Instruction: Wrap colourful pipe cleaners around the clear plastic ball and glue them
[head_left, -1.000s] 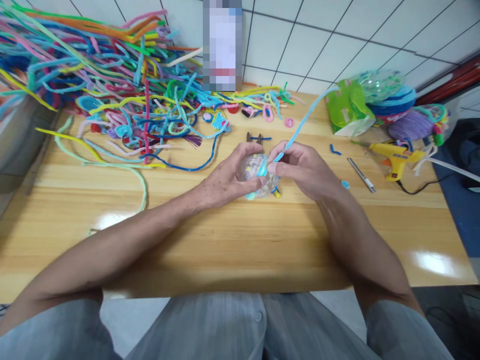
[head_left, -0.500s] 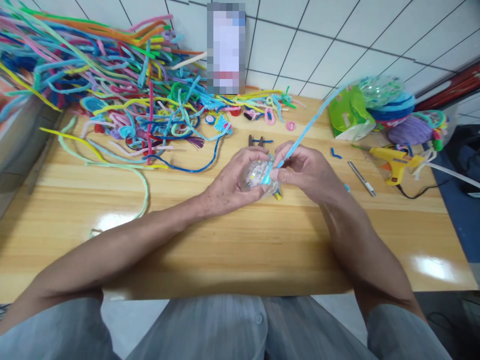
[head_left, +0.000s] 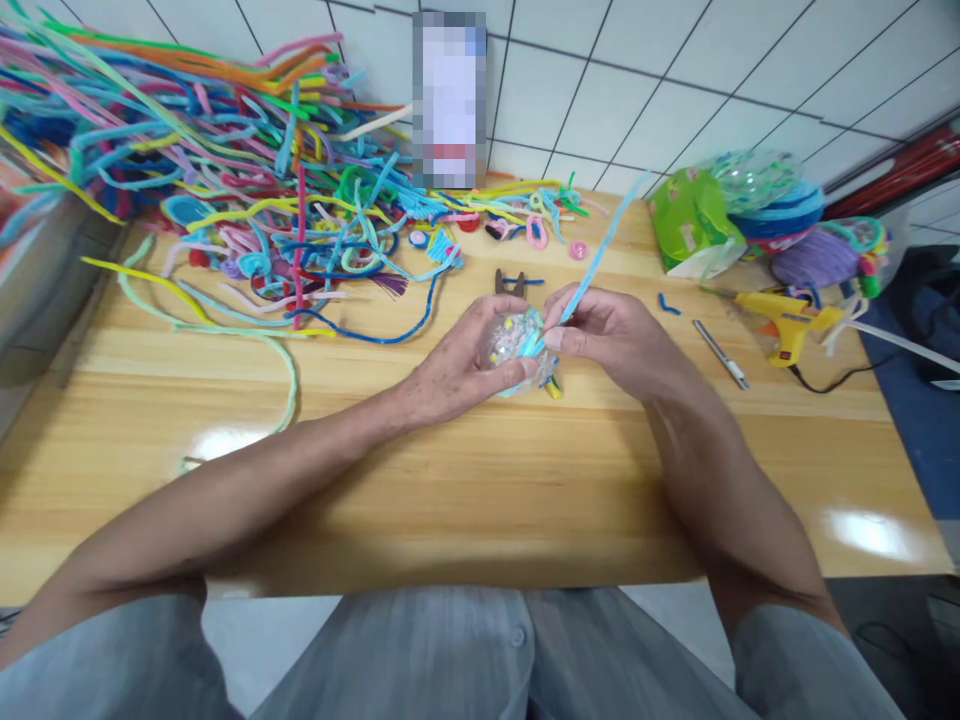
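My left hand [head_left: 465,365] is wrapped round a clear, rounded plastic piece [head_left: 504,350] with small yellow and blue specks; its exact kind I cannot make out. A light-blue pipe cleaner [head_left: 602,246] slants up and to the right, its lower end pinched between the thumb and fingers of my right hand [head_left: 592,330]. That lower end meets the clear piece at its right side. Below the clear piece a bit of yellow and blue [head_left: 553,388] pokes out. Just beyond my hands stand the dark jaws or handles of a tool [head_left: 510,283].
A large tangle of coloured pipe cleaners [head_left: 247,190] covers the back left. A phone-like blurred object [head_left: 450,100] leans at the wall. At right lie a green packet [head_left: 694,222], a yellow glue gun [head_left: 787,322] with its cord, and a slim knife or pen [head_left: 721,354].
The light-blue pipe cleaner's free end has come lower and to the left, and the strand stands steeper. My right fingers have shifted slightly left, and more of the clear piece shows.
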